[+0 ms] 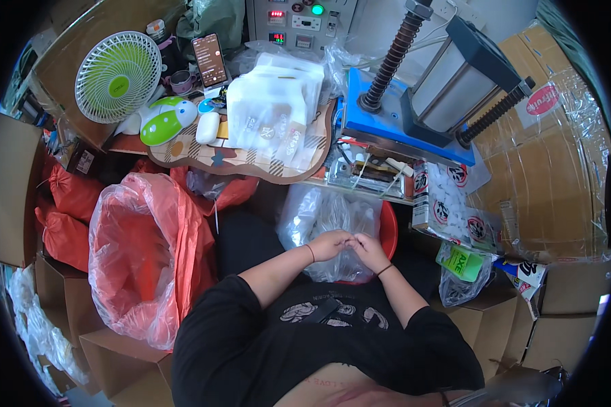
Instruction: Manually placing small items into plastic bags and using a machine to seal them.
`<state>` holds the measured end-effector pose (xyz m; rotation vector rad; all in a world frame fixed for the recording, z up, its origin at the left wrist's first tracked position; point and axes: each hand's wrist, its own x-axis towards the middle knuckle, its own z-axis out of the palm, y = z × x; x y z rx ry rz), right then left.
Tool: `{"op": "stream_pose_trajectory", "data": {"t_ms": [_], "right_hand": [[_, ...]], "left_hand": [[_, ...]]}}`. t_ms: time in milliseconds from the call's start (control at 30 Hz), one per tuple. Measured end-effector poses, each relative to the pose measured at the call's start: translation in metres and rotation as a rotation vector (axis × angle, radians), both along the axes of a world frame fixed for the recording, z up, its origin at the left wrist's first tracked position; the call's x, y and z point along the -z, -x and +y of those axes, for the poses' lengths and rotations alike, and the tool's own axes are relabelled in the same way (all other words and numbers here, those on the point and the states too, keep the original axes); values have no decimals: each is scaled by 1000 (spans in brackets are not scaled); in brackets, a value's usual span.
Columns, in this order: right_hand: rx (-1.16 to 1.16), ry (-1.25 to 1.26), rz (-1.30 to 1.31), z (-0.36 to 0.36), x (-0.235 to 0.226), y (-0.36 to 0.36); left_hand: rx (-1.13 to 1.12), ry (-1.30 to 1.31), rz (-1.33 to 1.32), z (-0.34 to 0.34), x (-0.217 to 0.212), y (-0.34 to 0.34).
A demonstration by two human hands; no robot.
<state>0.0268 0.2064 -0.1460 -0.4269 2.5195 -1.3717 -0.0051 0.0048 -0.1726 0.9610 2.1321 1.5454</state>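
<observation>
My left hand (330, 245) and my right hand (371, 254) meet in front of me, fingertips together in a pinch. Whatever sits between the fingers, if anything, is too small to make out. Just beneath and beyond them, crumpled clear plastic (332, 209) fills a red bin (389, 229), whose rim shows on the right. On the bench beyond, a pile of whitish see-through printed bags (268, 102) lies on a patterned wavy-edged mat (241, 167).
A blue press (406, 114) with big springs stands on the bench at right, a small tool tray (370, 173) before it. A green fan (119, 78), phone (209, 60) and white mouse (208, 127) are at left. An open red plastic sack (193, 251) stands left of me; cardboard boxes (550, 163) rise at right.
</observation>
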Motion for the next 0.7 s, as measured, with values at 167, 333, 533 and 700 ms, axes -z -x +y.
{"op": "stream_pose_trajectory", "data": {"t_ms": [167,333,533,700], "right_hand": [[225,3,-52,-9,-5,2],[78,-118,402,-16,-23,-2],[-95,-124,607,-36,-48,-6],[139,427,-266,-28,27,6]], "left_hand": [[-43,-164,-289,4,13,3],[-128,-256,-797,-7,14,7],[-63,-351,-804,-17,7,6],[-130,72,298,-11,-22,4]]}}
